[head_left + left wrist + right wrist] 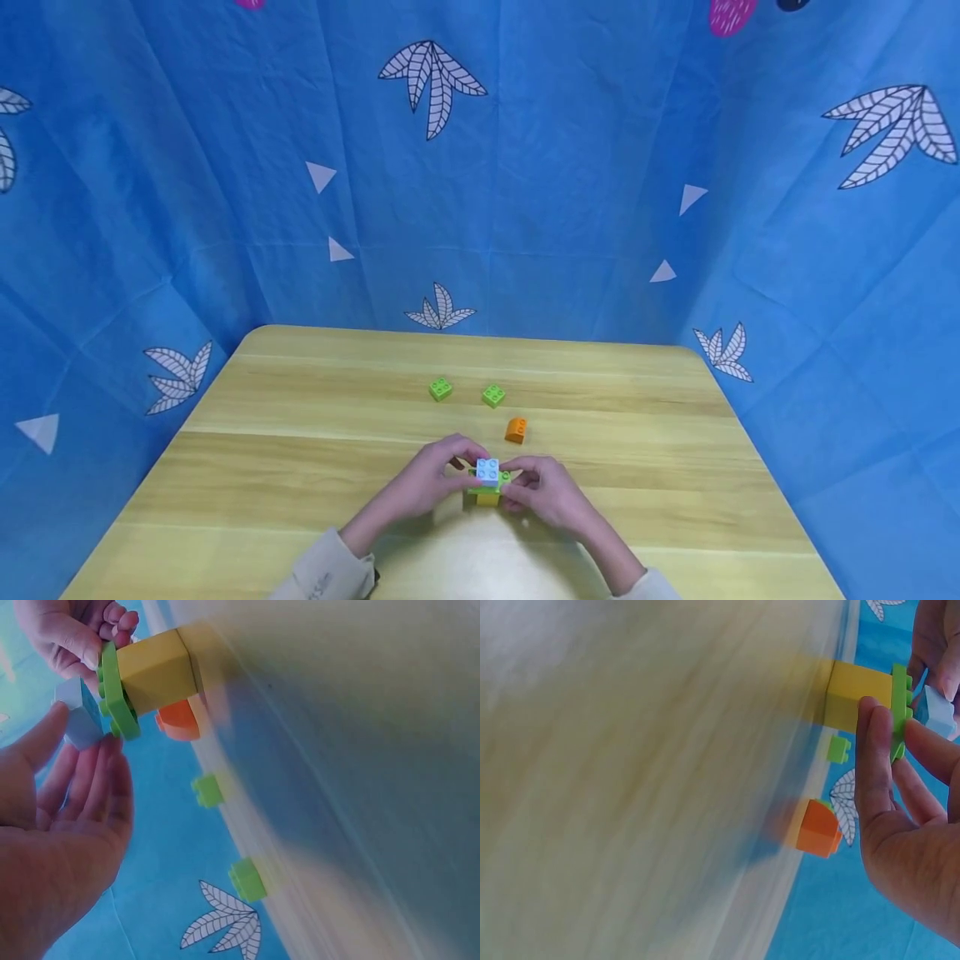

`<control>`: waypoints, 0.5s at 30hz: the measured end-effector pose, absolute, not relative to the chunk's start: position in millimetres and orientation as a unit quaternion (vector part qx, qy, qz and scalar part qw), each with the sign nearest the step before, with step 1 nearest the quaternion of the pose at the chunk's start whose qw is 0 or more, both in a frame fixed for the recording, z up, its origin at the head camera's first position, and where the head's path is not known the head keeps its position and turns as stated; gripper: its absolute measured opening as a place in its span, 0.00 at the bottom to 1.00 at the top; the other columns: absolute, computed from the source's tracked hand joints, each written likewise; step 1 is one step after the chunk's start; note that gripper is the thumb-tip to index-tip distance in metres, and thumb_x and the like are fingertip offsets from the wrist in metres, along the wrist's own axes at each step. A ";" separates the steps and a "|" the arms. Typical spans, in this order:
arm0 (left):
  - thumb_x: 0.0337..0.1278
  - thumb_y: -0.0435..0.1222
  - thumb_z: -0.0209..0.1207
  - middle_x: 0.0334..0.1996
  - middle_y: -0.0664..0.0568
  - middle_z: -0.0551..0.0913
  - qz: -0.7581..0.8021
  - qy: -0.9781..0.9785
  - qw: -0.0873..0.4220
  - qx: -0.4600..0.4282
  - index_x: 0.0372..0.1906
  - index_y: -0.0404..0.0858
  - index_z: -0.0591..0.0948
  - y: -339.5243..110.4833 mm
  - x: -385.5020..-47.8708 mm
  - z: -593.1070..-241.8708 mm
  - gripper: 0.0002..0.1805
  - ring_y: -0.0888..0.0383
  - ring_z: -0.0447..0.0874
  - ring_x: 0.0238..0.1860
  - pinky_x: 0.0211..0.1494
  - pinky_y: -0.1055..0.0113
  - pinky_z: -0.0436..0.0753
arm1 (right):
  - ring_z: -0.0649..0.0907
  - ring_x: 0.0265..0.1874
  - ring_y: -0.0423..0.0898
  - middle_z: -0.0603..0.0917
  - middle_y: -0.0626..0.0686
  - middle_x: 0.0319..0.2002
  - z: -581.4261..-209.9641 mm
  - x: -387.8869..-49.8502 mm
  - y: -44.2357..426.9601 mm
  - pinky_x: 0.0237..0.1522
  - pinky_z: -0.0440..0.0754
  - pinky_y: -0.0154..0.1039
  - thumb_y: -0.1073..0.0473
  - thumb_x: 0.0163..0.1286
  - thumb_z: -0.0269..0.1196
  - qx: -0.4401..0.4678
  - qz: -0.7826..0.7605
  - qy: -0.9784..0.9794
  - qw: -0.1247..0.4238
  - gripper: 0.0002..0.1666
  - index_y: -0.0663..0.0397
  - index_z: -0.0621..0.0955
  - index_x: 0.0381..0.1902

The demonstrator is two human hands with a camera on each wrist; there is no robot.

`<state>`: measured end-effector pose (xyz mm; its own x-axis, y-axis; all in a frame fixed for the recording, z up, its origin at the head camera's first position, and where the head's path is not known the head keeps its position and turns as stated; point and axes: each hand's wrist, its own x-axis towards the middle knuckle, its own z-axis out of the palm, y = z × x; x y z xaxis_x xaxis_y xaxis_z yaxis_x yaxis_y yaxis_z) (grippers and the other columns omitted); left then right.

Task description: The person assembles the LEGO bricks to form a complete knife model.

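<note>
My left hand [431, 485] pinches the light-blue brick [487, 472] just above the green plate [114, 688], which runs parallel to the table's far edge [480, 341], my right hand [549, 495] gripping its right end.

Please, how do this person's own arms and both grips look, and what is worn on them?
The left sleeve is pale beige, with small dark lettering, unreadable here. The right sleeve is similarly pale, only partly in frame. The left grip and right grip are bare hands, without gloves.

The table [637, 417] bears yellow, orange and green blocks [156, 673].
</note>
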<state>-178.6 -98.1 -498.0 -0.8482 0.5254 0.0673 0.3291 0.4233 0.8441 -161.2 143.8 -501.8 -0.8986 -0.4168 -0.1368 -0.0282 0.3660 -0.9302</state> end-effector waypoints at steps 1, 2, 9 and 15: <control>0.63 0.39 0.69 0.50 0.64 0.84 0.471 0.838 0.105 0.255 0.53 0.53 0.84 -97.4 -178.4 -498.6 0.15 0.62 0.83 0.52 0.59 0.67 0.82 | 0.90 0.32 0.54 0.89 0.60 0.37 -501.6 -161.0 144.1 0.38 0.91 0.41 0.65 0.69 0.69 -0.139 -0.546 0.807 0.178 0.25 0.68 0.80 0.61; 0.63 0.39 0.69 0.50 0.64 0.84 0.470 0.839 0.107 0.254 0.53 0.53 0.84 -96.9 -178.4 -499.2 0.15 0.62 0.83 0.52 0.59 0.67 0.82 | 0.90 0.32 0.54 0.89 0.60 0.37 -501.5 -160.9 144.4 0.38 0.91 0.42 0.65 0.69 0.68 -0.140 -0.547 0.806 0.178 0.25 0.69 0.79 0.61; 0.63 0.39 0.69 0.50 0.63 0.83 0.462 0.844 0.106 0.249 0.54 0.53 0.83 -95.3 -178.4 -502.3 0.16 0.62 0.83 0.52 0.59 0.68 0.81 | 0.90 0.32 0.53 0.89 0.59 0.36 -501.4 -161.5 145.2 0.38 0.91 0.41 0.65 0.69 0.69 -0.141 -0.552 0.802 0.180 0.25 0.69 0.79 0.61; 0.63 0.38 0.68 0.51 0.63 0.83 0.459 0.846 0.107 0.249 0.55 0.52 0.83 -94.8 -177.5 -503.2 0.16 0.61 0.83 0.53 0.58 0.69 0.82 | 0.89 0.32 0.50 0.89 0.55 0.35 -502.8 -162.0 144.7 0.38 0.90 0.40 0.64 0.68 0.69 -0.133 -0.551 0.803 0.185 0.26 0.69 0.79 0.62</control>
